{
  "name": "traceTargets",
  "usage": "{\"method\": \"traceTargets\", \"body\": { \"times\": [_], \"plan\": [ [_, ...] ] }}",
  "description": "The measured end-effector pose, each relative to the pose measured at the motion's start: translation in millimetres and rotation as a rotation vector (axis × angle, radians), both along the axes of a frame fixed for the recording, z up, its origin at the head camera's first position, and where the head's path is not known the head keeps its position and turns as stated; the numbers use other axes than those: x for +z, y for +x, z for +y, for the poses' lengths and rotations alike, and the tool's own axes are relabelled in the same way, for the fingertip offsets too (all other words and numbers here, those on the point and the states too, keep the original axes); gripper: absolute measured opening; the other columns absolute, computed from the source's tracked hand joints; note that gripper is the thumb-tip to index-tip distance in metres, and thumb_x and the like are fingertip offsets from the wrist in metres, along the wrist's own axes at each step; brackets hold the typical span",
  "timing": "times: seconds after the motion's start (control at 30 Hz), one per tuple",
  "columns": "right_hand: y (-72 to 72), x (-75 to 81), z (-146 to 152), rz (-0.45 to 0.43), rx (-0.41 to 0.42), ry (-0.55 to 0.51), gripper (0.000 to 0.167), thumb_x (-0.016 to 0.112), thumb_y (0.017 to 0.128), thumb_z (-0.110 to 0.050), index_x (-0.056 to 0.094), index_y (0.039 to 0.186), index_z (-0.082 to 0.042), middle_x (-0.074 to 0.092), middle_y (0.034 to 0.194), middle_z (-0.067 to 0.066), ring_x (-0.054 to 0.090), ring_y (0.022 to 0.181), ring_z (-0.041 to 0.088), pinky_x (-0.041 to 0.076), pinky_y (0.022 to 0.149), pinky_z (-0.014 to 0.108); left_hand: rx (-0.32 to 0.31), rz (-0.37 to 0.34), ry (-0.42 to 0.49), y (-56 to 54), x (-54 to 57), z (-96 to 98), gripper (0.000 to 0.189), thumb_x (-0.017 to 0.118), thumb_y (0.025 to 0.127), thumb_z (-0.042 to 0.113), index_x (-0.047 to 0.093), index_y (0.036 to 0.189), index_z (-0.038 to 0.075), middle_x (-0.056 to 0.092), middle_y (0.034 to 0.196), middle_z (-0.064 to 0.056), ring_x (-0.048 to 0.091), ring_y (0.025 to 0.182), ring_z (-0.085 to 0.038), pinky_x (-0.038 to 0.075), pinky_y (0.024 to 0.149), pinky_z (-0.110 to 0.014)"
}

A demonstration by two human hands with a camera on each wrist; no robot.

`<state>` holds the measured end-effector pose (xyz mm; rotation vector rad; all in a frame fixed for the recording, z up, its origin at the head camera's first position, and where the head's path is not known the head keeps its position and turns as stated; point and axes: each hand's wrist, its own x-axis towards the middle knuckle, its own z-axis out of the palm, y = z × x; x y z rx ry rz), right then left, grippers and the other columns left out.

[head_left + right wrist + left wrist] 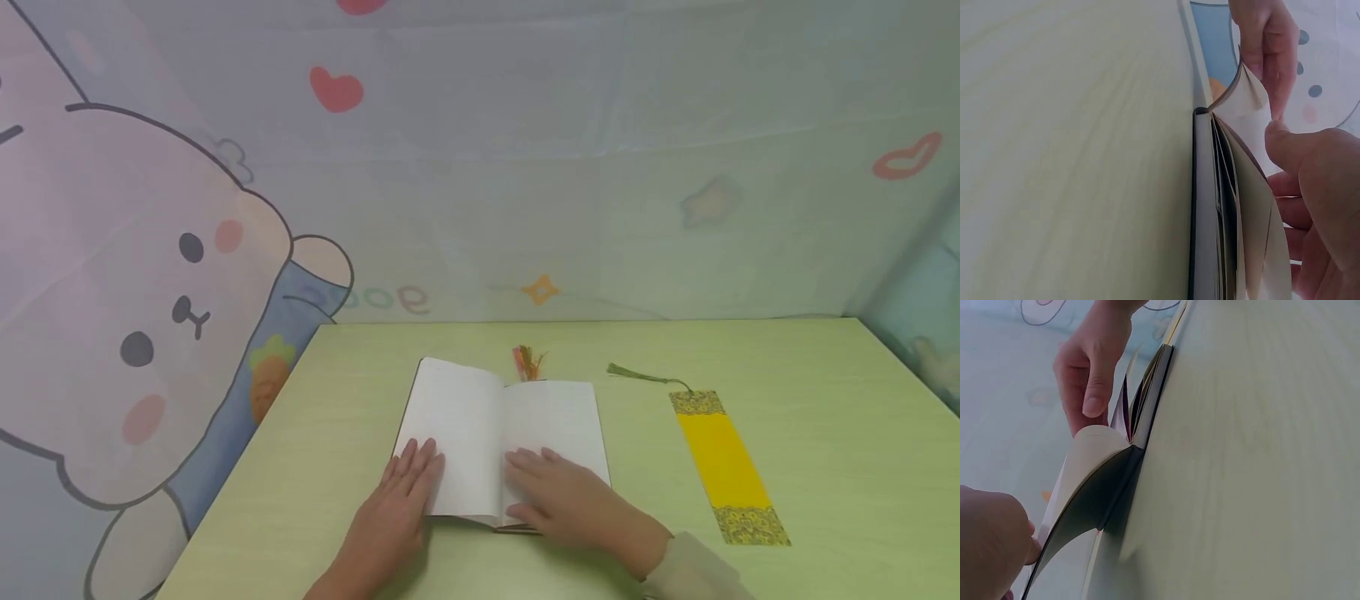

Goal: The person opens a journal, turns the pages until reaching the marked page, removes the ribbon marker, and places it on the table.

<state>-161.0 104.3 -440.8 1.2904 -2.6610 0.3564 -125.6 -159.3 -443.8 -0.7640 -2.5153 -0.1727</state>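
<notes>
A notebook [457,400] with blank white pages lies spread open on the table. My left hand [393,512] rests on the lower left page, its fingers extended over the paper. Across the lower right page lies my right hand [566,504], fingers stretched toward the middle fold. In the left wrist view the dark cover [1094,494] and pages on the left side slant up off the table. Several loose leaves [1250,206] fan apart under my right hand in the right wrist view. An orange and green tassel [528,364] sticks out beyond the book's top edge.
To the right of the notebook lies a yellow bookmark [723,458] with patterned ends and a green tassel [637,373]. A printed cloth [487,208] with a cartoon animal hangs behind the pale green table [840,400].
</notes>
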Motion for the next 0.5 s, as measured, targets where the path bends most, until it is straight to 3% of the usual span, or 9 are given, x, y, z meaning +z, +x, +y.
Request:
{"method": "traceTargets", "body": {
  "times": [0.07, 0.17, 0.27, 0.33, 0.5],
  "plan": [
    [-0.3, -0.2, 4, 0.014, -0.002, -0.007, 0.047, 0.051, 0.095, -0.036, 0.053, 0.129, -0.004, 0.054, 0.131, 0.008, 0.048, 0.123, 0.021, 0.036, 0.102, 0.041, -0.012, -0.026, -0.02, -0.2, 0.8, -1.3, 0.059, 0.053, 0.066, -0.011, 0.055, 0.124, -0.003, 0.051, 0.132, -0.018, 0.045, 0.123, -0.035, 0.039, 0.098, -0.047],
    [-1.7, -2.6, 9, 0.117, -0.008, -0.05, 0.041, 0.057, 0.092, -0.032, 0.058, 0.123, -0.004, 0.061, 0.121, 0.007, 0.057, 0.111, 0.019, 0.045, 0.093, 0.038, -0.014, -0.067, -0.048, 0.0, 1.7, -2.7, 0.061, 0.052, 0.065, -0.013, 0.054, 0.125, -0.002, 0.051, 0.132, -0.017, 0.045, 0.123, -0.034, 0.038, 0.099, -0.046],
    [-3.6, -4.8, 16, 0.229, -0.031, -0.085, 0.036, 0.064, 0.087, -0.029, 0.062, 0.115, -0.006, 0.065, 0.112, 0.005, 0.062, 0.099, 0.018, 0.05, 0.084, 0.035, -0.004, -0.086, -0.057, 0.5, 2.2, -3.0, 0.054, 0.053, 0.072, -0.011, 0.053, 0.126, -0.004, 0.051, 0.132, -0.018, 0.045, 0.123, -0.034, 0.038, 0.099, -0.046],
    [-5.8, -6.7, 23, 0.279, -0.044, -0.095, 0.037, 0.067, 0.084, -0.029, 0.063, 0.113, -0.007, 0.066, 0.11, 0.004, 0.062, 0.097, 0.018, 0.051, 0.081, 0.035, 0.011, -0.102, -0.058, 0.6, 2.1, -2.8, 0.045, 0.056, 0.081, -0.003, 0.052, 0.126, -0.004, 0.05, 0.132, -0.018, 0.044, 0.124, -0.034, 0.037, 0.1, -0.046],
    [-8.8, -6.9, 43, 0.262, -0.032, -0.073, 0.044, 0.065, 0.085, -0.035, 0.062, 0.117, -0.005, 0.062, 0.12, 0.007, 0.057, 0.111, 0.022, 0.048, 0.088, 0.039, 0.047, -0.141, -0.048, 0.1, 1.6, -2.7, 0.045, 0.055, 0.093, 0.027, 0.054, 0.126, -0.003, 0.049, 0.134, -0.017, 0.041, 0.127, -0.033, 0.034, 0.103, -0.045]
  ]
}}
